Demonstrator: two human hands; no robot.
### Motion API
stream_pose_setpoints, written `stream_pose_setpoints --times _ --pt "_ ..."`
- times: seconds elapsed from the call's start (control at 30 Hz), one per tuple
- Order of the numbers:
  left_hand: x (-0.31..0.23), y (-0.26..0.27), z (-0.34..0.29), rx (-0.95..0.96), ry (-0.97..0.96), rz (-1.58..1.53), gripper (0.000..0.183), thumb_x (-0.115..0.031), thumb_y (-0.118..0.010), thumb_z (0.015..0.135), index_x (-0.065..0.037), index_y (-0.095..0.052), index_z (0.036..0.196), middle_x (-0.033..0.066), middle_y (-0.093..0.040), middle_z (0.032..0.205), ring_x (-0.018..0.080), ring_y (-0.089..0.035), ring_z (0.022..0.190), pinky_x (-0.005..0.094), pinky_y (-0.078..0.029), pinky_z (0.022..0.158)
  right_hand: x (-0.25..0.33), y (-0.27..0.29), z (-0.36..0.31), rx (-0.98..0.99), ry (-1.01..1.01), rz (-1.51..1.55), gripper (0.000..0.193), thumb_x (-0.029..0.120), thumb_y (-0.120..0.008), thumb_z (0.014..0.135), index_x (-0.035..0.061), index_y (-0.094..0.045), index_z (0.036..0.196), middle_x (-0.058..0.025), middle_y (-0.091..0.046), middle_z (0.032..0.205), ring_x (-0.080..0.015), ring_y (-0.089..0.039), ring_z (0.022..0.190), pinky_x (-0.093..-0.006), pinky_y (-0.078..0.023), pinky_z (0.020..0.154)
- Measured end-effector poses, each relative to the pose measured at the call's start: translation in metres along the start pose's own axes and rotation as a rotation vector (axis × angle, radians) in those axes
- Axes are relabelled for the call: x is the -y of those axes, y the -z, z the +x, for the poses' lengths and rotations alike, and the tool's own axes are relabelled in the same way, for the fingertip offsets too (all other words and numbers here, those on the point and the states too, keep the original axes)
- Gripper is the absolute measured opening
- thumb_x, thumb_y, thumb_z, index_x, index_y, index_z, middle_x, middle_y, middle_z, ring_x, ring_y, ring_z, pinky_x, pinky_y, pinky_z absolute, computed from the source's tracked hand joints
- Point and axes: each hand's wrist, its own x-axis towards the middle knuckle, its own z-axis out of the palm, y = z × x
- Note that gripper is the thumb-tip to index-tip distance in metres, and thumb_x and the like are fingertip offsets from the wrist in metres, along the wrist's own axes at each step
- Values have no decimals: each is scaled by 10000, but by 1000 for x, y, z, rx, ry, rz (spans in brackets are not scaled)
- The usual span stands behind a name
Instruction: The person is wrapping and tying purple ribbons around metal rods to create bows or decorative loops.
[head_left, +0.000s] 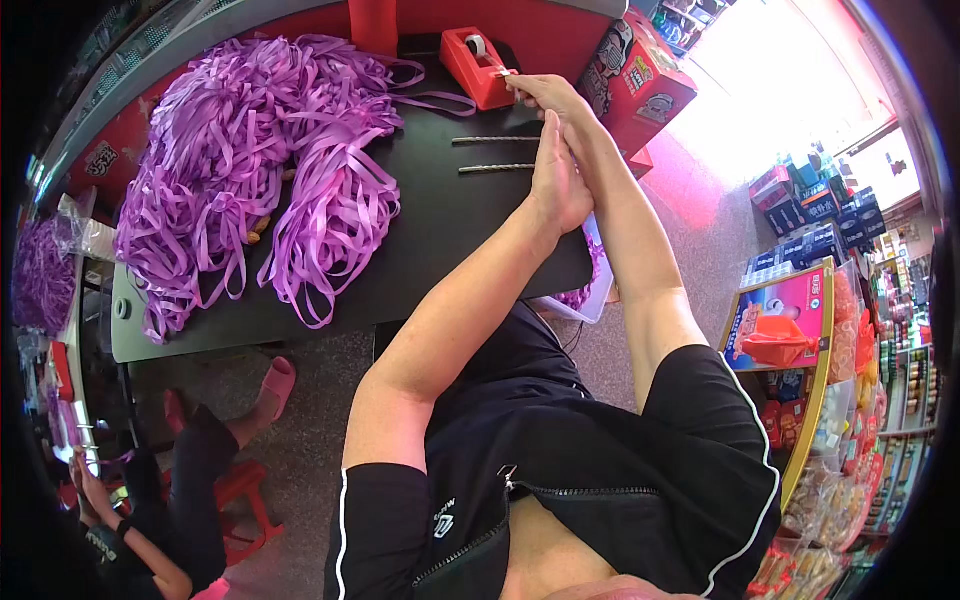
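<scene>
My right hand [548, 94] reaches to the cutting end of a red tape dispenser [474, 72], fingertips pinched at the end of the clear tape. Crossing beneath it, my left hand [563, 182] rests close against the right wrist. Its visible fingers point straight out, and the others are hidden. Two thin twisted metal rods [494, 140] lie side by side on the black table [430, 225], their right ends beside or behind my left hand. A large heap of purple ribbon loops [260, 130] covers the table's left part, with one loose loop trailing toward the dispenser.
Under the table's right edge stands a white bin [596, 290] with purple ribbon. A red box [637, 85] is beyond my right hand. Snack shelves [835, 440] line the right. At lower left another person sits, hands [92, 490] on purple ribbon, near a red stool [245, 505].
</scene>
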Motion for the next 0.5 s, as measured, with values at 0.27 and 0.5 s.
stream_pose_setpoints --times 0.27,0.5 --pt "-2 -7 -4 -28 -8 18 812 -709 -341 879 -158 -236 1467 81 -383 1403 277 -365 1310 456 -269 1101 3 -3 -1 -28 -32 22 260 391 -651 831 134 -677 813 99 -515 695 -19 -379 570 -208 -259 498" --pt "-3 -11 -8 -42 -9 32 819 -712 -344 876 -157 -229 1468 79 -382 1408 275 -362 1312 457 -269 1100 1 -3 3 -51 -97 114 248 295 -675 801 54 -708 847 1 -576 800 -115 -438 730 -236 -380 666"
